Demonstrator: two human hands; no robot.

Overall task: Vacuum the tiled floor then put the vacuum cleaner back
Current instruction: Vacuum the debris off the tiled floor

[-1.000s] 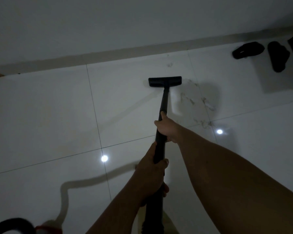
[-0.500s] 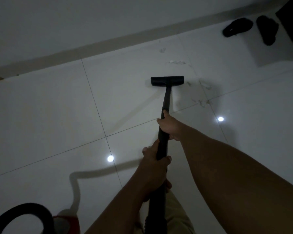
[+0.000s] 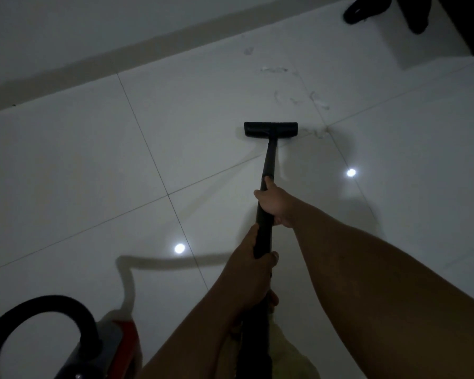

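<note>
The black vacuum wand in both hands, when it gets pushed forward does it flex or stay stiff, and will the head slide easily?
The wand looks like a straight rigid tube, so it probably stays stiff. The flat floor head lies on glossy tile, so it likely glides easily. With the right hand and left hand gripping apart, it should steer without twisting.

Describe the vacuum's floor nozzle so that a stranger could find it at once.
Start from the pale skirting strip along the wall and come down over the white tiled floor. Near the frame's centre lies the floor nozzle, a flat black bar. Unlike the dark slippers top right, it joins the black tube gripped by both hands.
</note>
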